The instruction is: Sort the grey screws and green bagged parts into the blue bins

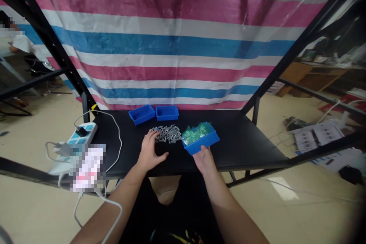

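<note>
A pile of small grey metal pieces (pixel 169 134), perhaps screws or bolts, lies loose on the black table (pixel 231 129). At the pile's left edge is my left hand (pixel 150 151), its fingers spread and its fingertips by the pieces; nothing shows in its grasp. My right hand (pixel 204 159) grips the near side of a blue bin (pixel 201 143), which is tilted. Green plastic bags (pixel 197 132) fill that bin, and their contents are too small to tell. Behind the pile stand two more blue bins, a left one (pixel 142 114) and a right one (pixel 167 113).
On the left a white power strip (pixel 82 133) with cables sits by a blurred-out device (pixel 88 167). A striped sheet (pixel 171 45) hangs behind the table, between black frame posts (pixel 268 72). Another person (pixel 23 44) is at the far left.
</note>
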{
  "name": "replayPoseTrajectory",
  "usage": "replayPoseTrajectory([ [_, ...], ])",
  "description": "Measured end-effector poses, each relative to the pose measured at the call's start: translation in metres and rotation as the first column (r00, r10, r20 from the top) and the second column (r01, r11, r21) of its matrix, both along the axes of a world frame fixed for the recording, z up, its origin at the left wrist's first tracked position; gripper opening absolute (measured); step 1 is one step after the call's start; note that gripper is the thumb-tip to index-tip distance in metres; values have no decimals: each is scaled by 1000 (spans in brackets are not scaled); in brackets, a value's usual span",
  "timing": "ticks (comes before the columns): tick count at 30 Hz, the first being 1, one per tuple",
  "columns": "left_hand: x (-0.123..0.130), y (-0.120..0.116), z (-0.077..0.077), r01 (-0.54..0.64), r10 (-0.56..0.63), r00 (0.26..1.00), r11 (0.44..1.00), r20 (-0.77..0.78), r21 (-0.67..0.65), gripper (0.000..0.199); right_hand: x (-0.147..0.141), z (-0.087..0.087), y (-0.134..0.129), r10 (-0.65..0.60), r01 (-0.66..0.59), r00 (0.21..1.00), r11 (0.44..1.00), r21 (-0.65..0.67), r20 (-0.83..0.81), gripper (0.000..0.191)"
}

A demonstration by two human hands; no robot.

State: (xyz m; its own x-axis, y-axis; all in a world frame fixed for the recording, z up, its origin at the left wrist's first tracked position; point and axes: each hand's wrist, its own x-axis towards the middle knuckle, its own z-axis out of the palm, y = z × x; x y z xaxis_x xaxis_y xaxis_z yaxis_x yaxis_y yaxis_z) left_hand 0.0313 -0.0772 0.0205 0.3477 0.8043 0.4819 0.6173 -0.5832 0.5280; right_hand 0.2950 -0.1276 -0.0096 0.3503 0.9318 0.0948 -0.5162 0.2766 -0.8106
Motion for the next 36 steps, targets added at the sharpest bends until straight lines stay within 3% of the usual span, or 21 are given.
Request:
replayPoseTrajectory([
  [3, 3, 2, -5, -19, 19, 1000, 1000, -5, -21, 102, 1, 9, 13, 0, -1, 998, 1000, 20, 61, 55],
  [9, 6, 10, -18, -228, 231, 973, 966, 5, -122, 134, -1, 39, 57, -6, -35, 927, 994, 102, 376, 78],
  [12, 5, 14, -25, -240, 244, 970, 959, 9, -148, 143, -6, 52, 77, 20, -108, 787, 989, 105, 616, 84],
  [15, 5, 16, -28, -247, 251, 968, 955, 6, -164, 146, -13, 64, 87, 31, -146, 563, 987, 62, 826, 85],
  [18, 5, 15, -28, -267, 265, 964, 949, -32, -169, 145, -20, 73, 91, 12, -153, 357, 987, 46, 934, 86],
  [20, 6, 14, -27, -280, 273, 960, 946, -65, -164, 144, -21, 75, 93, -3, -163, 321, 985, 59, 947, 86],
  [22, 6, 14, -27, -284, 274, 958, 946, -87, -154, 141, -19, 73, 95, -17, -160, 403, 983, 89, 915, 86],
  [24, 7, 14, -28, -283, 271, 957, 949, -100, -141, 138, -12, 66, 96, -33, -110, 565, 987, 115, 825, 90],
  [27, 6, 15, -30, -283, 270, 956, 951, -111, -127, 128, 5, 53, 93, -91, 24, 816, 992, 124, 571, 98],
  [29, 6, 16, -29, -283, 271, 957, 951, -102, -123, 119, 20, 44, 90, -131, 101, 912, 990, 97, 389, 101],
  [32, 5, 15, -26, -272, 265, 962, 954, -73, -126, 111, 46, 31, 86, -201, 204, 944, 979, 17, 260, 115],
  [34, 5, 13, -23, -258, 254, 966, 958, -52, -127, 107, 62, 23, 86, -267, 283, 928, 959, -24, 260, 129],
  [36, 4, 12, -20, -242, 239, 970, 962, -36, -130, 103, 74, 14, 87, -274, 293, 918, 956, -26, 287, 131],
])
